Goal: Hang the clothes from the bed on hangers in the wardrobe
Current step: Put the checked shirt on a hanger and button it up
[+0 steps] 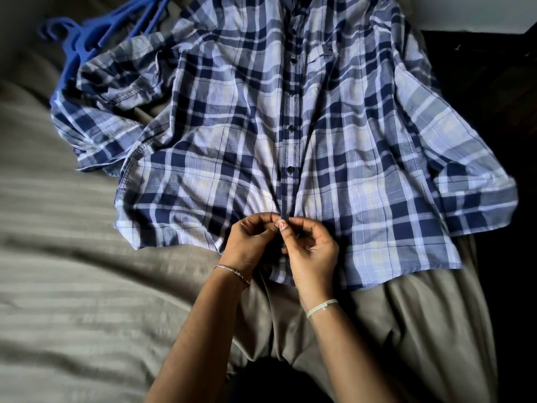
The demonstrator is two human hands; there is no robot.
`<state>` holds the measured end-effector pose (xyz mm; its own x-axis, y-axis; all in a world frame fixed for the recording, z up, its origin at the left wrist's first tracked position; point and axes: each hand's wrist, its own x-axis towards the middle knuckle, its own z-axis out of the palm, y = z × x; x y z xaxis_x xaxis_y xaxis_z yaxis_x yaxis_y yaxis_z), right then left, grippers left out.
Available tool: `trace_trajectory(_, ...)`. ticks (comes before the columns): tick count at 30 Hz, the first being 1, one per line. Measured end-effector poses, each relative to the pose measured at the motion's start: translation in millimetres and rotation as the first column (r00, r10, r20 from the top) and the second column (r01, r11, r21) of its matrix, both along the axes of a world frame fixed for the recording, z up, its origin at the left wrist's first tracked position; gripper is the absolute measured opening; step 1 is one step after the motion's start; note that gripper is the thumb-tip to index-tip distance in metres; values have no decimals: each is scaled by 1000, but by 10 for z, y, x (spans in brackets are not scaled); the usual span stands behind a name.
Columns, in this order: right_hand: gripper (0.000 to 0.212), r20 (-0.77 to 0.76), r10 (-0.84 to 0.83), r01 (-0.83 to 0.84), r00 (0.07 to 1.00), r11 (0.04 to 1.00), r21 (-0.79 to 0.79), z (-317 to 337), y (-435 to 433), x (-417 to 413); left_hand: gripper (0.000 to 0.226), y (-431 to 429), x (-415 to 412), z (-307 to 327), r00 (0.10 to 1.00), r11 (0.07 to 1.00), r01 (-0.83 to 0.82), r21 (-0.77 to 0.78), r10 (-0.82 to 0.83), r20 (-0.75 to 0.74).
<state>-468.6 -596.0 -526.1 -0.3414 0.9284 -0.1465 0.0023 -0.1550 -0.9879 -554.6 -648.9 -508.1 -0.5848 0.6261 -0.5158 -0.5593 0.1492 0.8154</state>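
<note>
A blue and white plaid shirt lies spread face up on the bed, collar at the far end, buttoned down its front placket. My left hand and my right hand meet at the bottom of the placket near the hem, both pinching the fabric edge there. The lowest button is hidden by my fingers. Blue plastic hangers lie at the far left, partly under the shirt's folded sleeve.
The bed is covered by a grey striped sheet with folds. Beyond the bed's right edge is a dark floor area. A pale wall shows at the top right corner.
</note>
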Motion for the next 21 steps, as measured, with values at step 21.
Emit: trace_trajectory(21, 24, 70, -58, 59, 996, 998, -22, -53, 35, -50, 24, 28, 31, 1, 987, 992, -122, -19, 124, 101)
